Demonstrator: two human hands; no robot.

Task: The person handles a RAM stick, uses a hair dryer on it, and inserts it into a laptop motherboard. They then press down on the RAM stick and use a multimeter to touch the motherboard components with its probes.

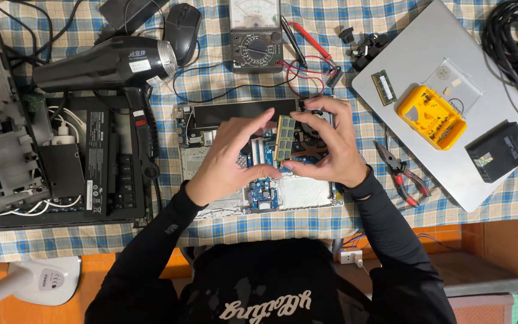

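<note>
Here both hands meet over the opened laptop base with its blue circuit board (263, 195), and between them stands a small green memory module (284, 138), upright on its long edge. The left hand (230, 159) has its fingers loosely curled, fingertips at the module's left side; the right hand (330, 144) pinches the module's top and bottom between forefinger and thumb. Little free room lies around them: a black hair dryer (106, 63) crowds the left, red-handled pliers (404, 171) lie just right of the right wrist. One second green memory module (384, 87) rests on a closed silver laptop (427, 120), beside one yellow screwdriver-bit case (431, 117). One analogue multimeter (255, 36) sits beyond the hands. Everything lies on a blue-and-cream checked cloth (223, 231), whose near edge hangs over an orange floor.
</note>
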